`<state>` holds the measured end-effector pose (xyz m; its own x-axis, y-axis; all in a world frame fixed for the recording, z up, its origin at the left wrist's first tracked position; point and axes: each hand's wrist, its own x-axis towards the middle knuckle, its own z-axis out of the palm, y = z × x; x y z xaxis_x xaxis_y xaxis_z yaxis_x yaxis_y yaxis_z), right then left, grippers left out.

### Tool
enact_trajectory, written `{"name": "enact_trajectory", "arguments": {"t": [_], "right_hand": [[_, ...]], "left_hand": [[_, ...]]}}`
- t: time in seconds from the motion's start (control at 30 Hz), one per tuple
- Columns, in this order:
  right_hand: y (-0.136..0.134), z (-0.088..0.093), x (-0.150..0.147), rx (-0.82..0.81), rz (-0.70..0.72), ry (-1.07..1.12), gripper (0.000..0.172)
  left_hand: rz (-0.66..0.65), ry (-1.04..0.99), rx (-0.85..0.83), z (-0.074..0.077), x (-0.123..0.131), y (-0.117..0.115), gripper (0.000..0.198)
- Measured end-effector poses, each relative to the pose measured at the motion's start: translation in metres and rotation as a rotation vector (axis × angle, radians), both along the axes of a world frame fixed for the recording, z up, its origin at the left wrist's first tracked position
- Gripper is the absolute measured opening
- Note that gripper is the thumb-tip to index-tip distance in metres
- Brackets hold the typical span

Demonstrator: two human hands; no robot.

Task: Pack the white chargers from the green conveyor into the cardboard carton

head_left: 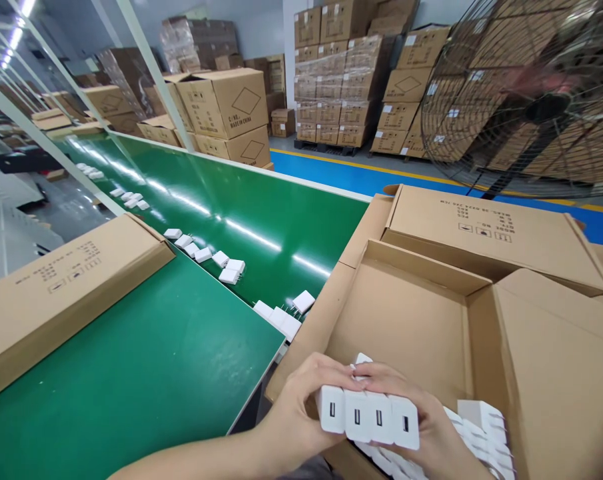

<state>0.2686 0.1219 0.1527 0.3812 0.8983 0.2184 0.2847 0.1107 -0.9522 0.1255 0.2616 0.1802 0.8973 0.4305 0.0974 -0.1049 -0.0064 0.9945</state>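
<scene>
A row of several white USB chargers (368,417) is squeezed between my two hands, their USB ports facing me. My left hand (301,400) wraps the left end of the row, and my right hand (421,413) closes on the right end. Another white charger (362,359) shows just behind my fingertips. Beneath and right of my hands, more white chargers (484,423) with metal prongs lie packed in the near part of an open cardboard box (406,300). The undersides of the held chargers are hidden.
On the green conveyor belt (281,227) lie loose white chargers (231,270), some against the box's left side. A closed carton (76,287) rests on the green tabletop (146,373) at left. Another carton (491,233) stands behind the box, near a large fan (546,107).
</scene>
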Motion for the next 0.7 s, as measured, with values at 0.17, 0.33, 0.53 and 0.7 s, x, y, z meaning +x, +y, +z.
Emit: {"name": "enact_trajectory", "arguments": {"t": [0.17,0.33,0.53,0.7], "right_hand": [[-0.007,0.021,0.023,-0.135,0.085,-0.133,0.041],[-0.023,0.050,0.081,-0.453,0.093,-0.363,0.033],[-0.029,0.041,0.110,-0.958,0.140,-0.705,0.030],[-0.031,0.038,0.111,-1.008,0.154,-0.779,0.010]], "left_hand": [[-0.017,0.036,0.166,0.011,0.001,0.005,0.028],[-0.240,0.179,0.486,0.041,0.031,0.016,0.042],[-0.666,0.371,1.014,0.043,0.120,-0.009,0.041],[-0.836,0.695,1.098,0.026,0.186,-0.044,0.029]]}}
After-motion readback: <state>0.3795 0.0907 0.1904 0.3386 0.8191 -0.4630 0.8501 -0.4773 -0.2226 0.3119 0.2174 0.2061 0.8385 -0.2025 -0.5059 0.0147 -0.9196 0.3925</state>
